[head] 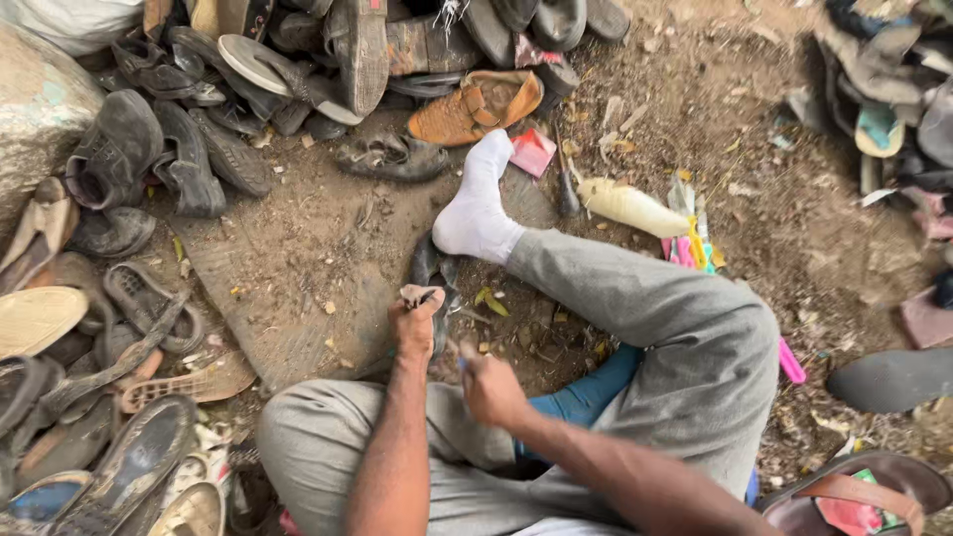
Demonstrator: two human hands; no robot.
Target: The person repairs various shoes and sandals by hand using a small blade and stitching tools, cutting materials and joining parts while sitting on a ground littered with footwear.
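Observation:
I sit cross-legged on the ground in grey trousers, one foot in a white sock (476, 203) stretched forward. My left hand (415, 323) grips a dark worn shoe (430, 270) that stands on the dirt between my legs, pinching a pale strip at its top edge. Just right of it, my right hand (488, 385) is closed around a small tool whose tip points toward the shoe; the tool itself is mostly hidden by my fingers.
Piles of old shoes and sandals (149, 159) ring me on the left and far side. A tan leather sandal (476, 104), a cream bottle (630, 206), a screwdriver-like tool (566, 194) and coloured plastic bits (695, 248) lie ahead. A flat worn mat (288, 298) covers the dirt.

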